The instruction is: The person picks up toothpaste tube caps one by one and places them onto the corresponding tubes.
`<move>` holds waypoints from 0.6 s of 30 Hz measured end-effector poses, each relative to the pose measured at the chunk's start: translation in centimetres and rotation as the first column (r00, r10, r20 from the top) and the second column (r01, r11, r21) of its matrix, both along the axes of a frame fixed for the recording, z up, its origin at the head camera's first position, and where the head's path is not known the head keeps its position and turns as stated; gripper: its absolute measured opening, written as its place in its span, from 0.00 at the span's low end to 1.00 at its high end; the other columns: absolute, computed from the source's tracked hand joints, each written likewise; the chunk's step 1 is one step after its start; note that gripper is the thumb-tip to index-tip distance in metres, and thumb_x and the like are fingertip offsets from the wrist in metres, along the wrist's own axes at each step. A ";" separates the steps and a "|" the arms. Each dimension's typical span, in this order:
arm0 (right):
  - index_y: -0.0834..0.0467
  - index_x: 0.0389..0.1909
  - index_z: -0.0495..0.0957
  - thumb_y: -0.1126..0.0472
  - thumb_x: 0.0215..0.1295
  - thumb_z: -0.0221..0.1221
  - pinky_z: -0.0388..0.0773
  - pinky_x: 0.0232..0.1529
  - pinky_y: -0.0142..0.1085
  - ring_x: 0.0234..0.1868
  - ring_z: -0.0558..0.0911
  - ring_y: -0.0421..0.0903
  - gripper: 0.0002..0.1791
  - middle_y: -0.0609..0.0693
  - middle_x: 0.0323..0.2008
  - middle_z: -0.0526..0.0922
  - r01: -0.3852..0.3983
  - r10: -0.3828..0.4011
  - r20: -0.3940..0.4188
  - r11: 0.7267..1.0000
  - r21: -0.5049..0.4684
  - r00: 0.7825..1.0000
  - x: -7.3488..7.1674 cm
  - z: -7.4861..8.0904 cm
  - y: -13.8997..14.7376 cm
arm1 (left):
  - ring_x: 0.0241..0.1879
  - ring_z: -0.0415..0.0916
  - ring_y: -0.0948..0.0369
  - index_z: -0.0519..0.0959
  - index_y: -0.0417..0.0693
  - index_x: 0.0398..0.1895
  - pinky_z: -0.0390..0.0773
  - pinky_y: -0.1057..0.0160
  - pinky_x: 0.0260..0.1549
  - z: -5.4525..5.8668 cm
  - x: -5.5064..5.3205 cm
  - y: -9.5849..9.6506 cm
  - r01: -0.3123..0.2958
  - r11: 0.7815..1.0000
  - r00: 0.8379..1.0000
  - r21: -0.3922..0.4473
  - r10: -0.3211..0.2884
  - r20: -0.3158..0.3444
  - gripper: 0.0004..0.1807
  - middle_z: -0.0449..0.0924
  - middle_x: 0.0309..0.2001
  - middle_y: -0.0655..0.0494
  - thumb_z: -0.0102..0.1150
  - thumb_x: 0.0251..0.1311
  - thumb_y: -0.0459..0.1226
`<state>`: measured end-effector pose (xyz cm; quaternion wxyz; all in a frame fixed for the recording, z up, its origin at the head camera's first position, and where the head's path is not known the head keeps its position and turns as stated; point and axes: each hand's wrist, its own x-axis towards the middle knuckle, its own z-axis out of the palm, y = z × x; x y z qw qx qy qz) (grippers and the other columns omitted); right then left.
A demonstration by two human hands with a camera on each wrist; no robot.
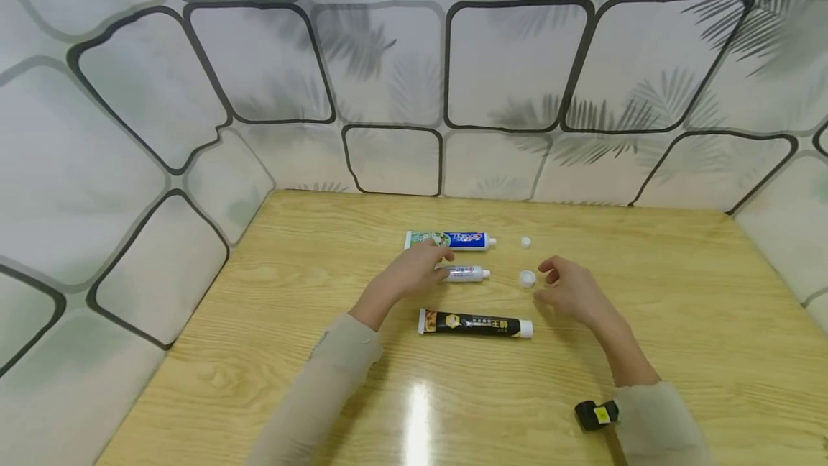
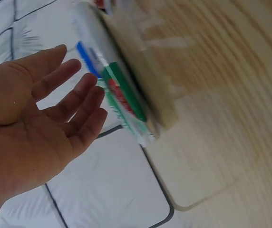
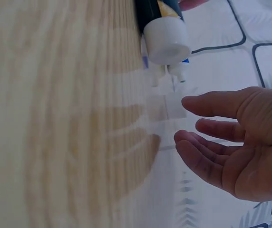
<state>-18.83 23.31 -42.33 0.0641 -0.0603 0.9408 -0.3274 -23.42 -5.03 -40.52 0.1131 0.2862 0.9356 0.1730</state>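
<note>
Three toothpaste tubes lie on the table. My left hand [image 1: 420, 267] is over the left part of the small silver-white tube [image 1: 464, 274], hiding it; the left wrist view shows its fingers loosely bent, with nothing gripped. Behind it is the blue and green tube [image 1: 467, 241], uncapped like the small one. A black tube [image 1: 475, 323] with its white cap [image 3: 167, 41] on lies nearer the front. To the right, my right hand [image 1: 572, 292] is beside a white cap [image 1: 527, 279], fingers relaxed and slightly apart. A smaller white cap [image 1: 525, 242] sits farther back.
The wooden table [image 1: 310, 380] meets patterned walls [image 1: 388, 63] at the back and both sides. A black device with a yellow label [image 1: 598, 415] is at the right sleeve. Light glares off the table's front.
</note>
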 end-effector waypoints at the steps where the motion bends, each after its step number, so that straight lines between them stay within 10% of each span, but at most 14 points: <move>1: 0.69 0.53 0.70 0.61 0.55 0.61 0.75 0.37 0.45 0.42 0.77 0.57 0.26 0.65 0.43 0.77 -0.006 0.006 0.006 1.000 0.001 1.000 -0.2 0.0 0.0 | 0.54 0.71 0.55 0.73 0.47 0.59 0.72 0.58 0.52 -0.1 -0.3 0.2 -0.004 1.000 1.000 -0.008 0.004 0.008 0.18 0.74 0.54 0.50 0.51 0.69 0.41; 8: 0.68 0.57 0.68 0.59 0.57 0.62 0.76 0.37 0.44 0.43 0.77 0.57 0.29 0.66 0.46 0.75 -0.025 0.027 0.077 0.999 -0.022 0.997 -0.9 -0.4 -0.1 | 0.55 0.72 0.55 0.72 0.48 0.61 0.71 0.58 0.54 -0.9 -1.4 0.3 0.011 0.998 0.991 0.066 -0.020 0.132 0.19 0.75 0.55 0.49 0.52 0.67 0.38; 18: 0.65 0.58 0.70 0.60 0.56 0.63 0.75 0.34 0.41 0.39 0.76 0.53 0.29 0.64 0.44 0.76 -0.059 0.062 0.058 0.997 -0.043 0.996 -1.4 -0.8 -0.4 | 0.56 0.70 0.55 0.74 0.55 0.54 0.68 0.57 0.57 -1.4 -1.6 0.4 0.086 0.996 0.992 0.027 -0.089 0.095 0.17 0.74 0.54 0.51 0.60 0.62 0.39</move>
